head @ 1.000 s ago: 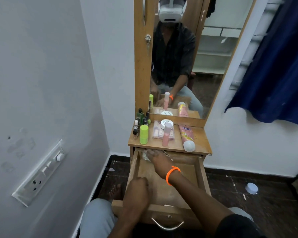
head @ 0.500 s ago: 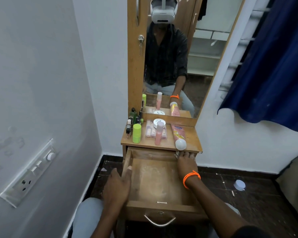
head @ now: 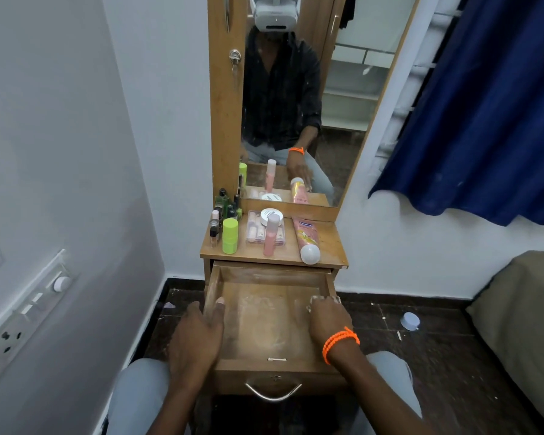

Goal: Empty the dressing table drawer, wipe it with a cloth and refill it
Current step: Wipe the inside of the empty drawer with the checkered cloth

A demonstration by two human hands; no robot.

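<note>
Head view of a dressing table with its drawer (head: 269,321) pulled fully out in the lower centre of the frame; the drawer floor is bare wood carrying pale smears and holds none of the cosmetics. The right hand (head: 328,321), marked by an orange wristband (head: 341,342), now lies at the drawer's right wall, fingers curled over a small pale wad that appears to be the cloth (head: 322,300); the wad is mostly hidden, so its identity is a judgement. One second ago this hand was at the far left corner of the drawer, and half a second ago at the far right corner, so it has swept across the back and come forward along the right side. The left hand (head: 198,337) rests on the drawer's left wall, thumb inside the rim and fingers fairly straight, holding nothing; it has shifted from the front edge to that wall, apparently steadying the drawer. The removed contents stand on the tabletop (head: 330,243) above: a green bottle (head: 230,235), a pink bottle (head: 271,233), a flat clear case (head: 256,230), a pink tube (head: 307,241) lying flat, and small dark bottles (head: 225,204) at the upper left of the top. By this reading emptying is complete, wiping is under way with smears remaining mid-floor, and refilling is not yet begun.
</note>
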